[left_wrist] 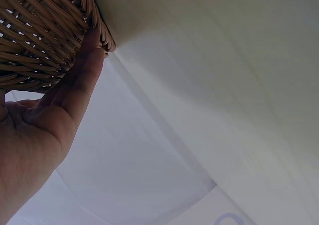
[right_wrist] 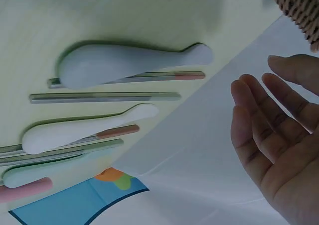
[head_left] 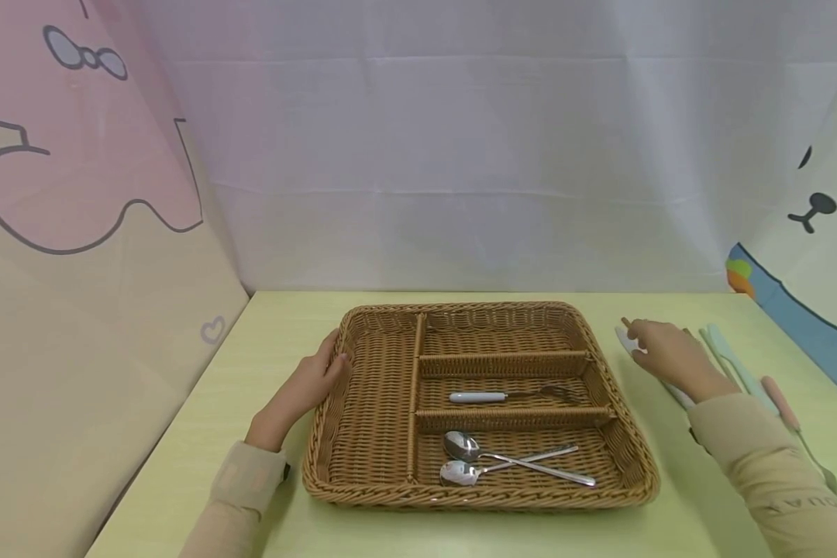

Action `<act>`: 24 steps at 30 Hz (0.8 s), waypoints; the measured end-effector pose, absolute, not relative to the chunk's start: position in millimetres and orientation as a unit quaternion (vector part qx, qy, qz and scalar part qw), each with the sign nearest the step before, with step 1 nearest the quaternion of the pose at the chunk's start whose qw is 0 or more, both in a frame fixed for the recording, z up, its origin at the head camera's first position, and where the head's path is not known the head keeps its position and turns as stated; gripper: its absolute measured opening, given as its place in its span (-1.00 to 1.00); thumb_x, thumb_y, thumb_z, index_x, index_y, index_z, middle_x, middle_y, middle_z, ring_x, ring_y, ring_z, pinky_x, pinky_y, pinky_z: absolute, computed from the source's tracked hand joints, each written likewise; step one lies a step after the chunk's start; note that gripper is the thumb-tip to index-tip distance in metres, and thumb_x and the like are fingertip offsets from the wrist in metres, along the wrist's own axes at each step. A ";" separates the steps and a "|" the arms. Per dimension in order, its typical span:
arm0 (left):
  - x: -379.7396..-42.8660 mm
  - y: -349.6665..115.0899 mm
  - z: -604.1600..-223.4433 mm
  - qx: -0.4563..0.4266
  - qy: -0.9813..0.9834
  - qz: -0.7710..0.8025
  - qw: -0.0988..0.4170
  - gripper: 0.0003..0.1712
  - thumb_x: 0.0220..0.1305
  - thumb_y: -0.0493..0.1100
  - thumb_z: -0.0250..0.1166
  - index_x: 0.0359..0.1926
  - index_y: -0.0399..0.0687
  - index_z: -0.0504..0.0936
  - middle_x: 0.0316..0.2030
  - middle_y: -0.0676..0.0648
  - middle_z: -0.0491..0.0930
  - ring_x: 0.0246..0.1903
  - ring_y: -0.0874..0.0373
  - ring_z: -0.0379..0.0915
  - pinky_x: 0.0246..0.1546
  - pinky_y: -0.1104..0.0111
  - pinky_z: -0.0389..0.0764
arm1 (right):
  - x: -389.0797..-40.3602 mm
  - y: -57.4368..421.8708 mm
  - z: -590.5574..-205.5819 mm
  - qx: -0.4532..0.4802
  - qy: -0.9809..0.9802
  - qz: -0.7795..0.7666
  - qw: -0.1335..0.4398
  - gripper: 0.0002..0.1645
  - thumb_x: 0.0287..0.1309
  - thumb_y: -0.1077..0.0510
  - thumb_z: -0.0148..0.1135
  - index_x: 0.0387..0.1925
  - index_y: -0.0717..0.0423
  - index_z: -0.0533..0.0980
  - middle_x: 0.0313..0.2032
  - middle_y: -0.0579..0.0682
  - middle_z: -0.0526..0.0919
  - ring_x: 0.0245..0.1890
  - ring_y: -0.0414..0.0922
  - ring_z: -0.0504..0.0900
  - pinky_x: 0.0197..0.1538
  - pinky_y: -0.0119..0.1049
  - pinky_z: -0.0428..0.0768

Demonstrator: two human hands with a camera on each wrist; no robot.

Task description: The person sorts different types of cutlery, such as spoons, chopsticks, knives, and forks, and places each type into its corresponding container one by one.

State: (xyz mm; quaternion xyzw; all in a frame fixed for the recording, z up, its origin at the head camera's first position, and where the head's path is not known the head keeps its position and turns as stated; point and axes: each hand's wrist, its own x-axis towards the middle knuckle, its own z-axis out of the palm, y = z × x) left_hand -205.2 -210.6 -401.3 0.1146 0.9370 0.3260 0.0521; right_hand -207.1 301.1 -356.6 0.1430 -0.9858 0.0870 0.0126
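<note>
A brown wicker cutlery basket [head_left: 377, 403] with several compartments stands on the table. My left hand [head_left: 307, 387] holds its left side, thumb over the rim and fingers along the outer wall [left_wrist: 45, 41]. A fork with a white handle [head_left: 478, 397] lies in the middle right compartment. Two metal spoons [head_left: 463, 446] cross in the front one. Right of the basket, my right hand [head_left: 676, 358] hovers near loose cutlery with fingers relaxed and nothing in them. In the right wrist view, a pale grey-blue spoon [right_wrist: 114, 65], a white spoon [right_wrist: 75, 133] and several chopsticks [right_wrist: 104, 98] lie side by side.
The pale yellow-green table [head_left: 279, 325] meets a white cloth backdrop [head_left: 446, 155]. Printed cloth walls rise at left and right. Farther right lie a mint-green piece of cutlery [head_left: 739, 364] and a pink-handled one [head_left: 781, 403], partly behind the right sleeve [head_left: 760, 449].
</note>
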 end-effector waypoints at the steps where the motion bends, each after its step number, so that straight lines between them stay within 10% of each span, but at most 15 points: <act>1: -205.5 -210.6 -401.4 0.115 0.937 0.326 0.052 -0.32 0.46 -0.05 -0.21 0.41 -0.25 -0.24 -0.69 -0.06 0.35 -0.82 0.22 0.07 -0.62 0.32 0.35 | -207.6 304.8 -359.3 0.143 -0.986 0.088 0.010 -0.68 0.01 0.33 0.19 -0.17 0.47 0.46 -0.35 0.31 0.58 -0.40 0.14 0.56 -0.38 0.00 0.50; 24: -206.1 -211.0 -401.7 0.118 0.935 0.331 0.053 -0.32 0.46 -0.04 -0.21 0.41 -0.27 -0.22 -0.63 -0.08 0.38 -0.82 0.23 0.07 -0.65 0.33 0.35 | -203.6 334.0 -390.0 0.078 -0.993 0.090 -0.027 -0.77 0.12 0.28 0.07 -0.25 0.42 0.48 -0.30 0.38 0.57 -0.36 0.24 0.56 -0.38 0.07 0.49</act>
